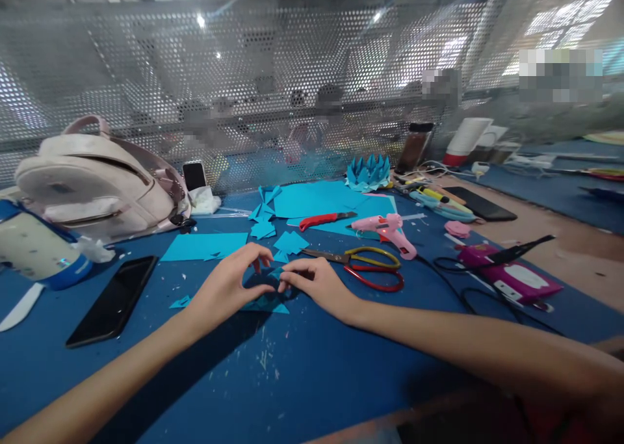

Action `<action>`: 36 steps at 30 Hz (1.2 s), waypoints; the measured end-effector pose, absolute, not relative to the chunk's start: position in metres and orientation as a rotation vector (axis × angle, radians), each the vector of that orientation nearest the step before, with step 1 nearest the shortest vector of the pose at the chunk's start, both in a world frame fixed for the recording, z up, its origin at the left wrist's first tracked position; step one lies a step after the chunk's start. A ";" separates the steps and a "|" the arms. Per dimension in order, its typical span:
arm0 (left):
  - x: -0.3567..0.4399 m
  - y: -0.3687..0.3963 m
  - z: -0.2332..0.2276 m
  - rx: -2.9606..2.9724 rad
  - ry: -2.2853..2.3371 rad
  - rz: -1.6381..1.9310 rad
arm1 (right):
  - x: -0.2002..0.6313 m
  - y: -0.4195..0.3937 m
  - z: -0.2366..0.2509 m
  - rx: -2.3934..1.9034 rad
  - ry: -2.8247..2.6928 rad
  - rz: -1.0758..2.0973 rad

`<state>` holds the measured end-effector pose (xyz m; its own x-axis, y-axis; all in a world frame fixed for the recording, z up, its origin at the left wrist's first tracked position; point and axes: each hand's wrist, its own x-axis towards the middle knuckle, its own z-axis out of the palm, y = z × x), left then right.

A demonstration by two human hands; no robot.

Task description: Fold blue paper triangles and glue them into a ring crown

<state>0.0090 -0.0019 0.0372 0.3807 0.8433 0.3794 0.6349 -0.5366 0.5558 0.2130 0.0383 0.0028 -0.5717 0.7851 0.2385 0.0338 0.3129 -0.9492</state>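
Fingers point(263, 257) of two hands on one folded blue paper piece point(267, 301).

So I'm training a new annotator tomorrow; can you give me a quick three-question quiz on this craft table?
1. True or false: both hands press a folded blue paper piece on the table.
2. Which tool lies nearest the right hand? A) black phone B) scissors C) backpack
3. What colour is the glue gun?

Key: 1 true. 2 B, the scissors. 3 pink. The left hand meets the right over the paper.
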 end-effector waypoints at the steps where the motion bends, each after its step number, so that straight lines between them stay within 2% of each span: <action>1: 0.010 -0.002 0.037 2.270 1.305 0.905 | 0.213 0.039 0.002 -0.728 -1.855 1.320; 10: 0.016 0.005 0.033 1.927 1.355 0.863 | 0.210 0.039 0.004 -0.769 -1.815 1.420; 16: 0.015 0.005 0.035 1.940 1.375 0.857 | 0.211 0.040 0.009 -0.819 -1.821 1.454; 25: -0.002 0.008 0.024 2.033 1.244 0.652 | 0.219 0.054 0.003 -0.860 -1.725 1.419; 36: 0.012 0.019 0.023 1.882 1.320 0.819 | 0.217 0.055 0.000 -0.888 -1.775 1.441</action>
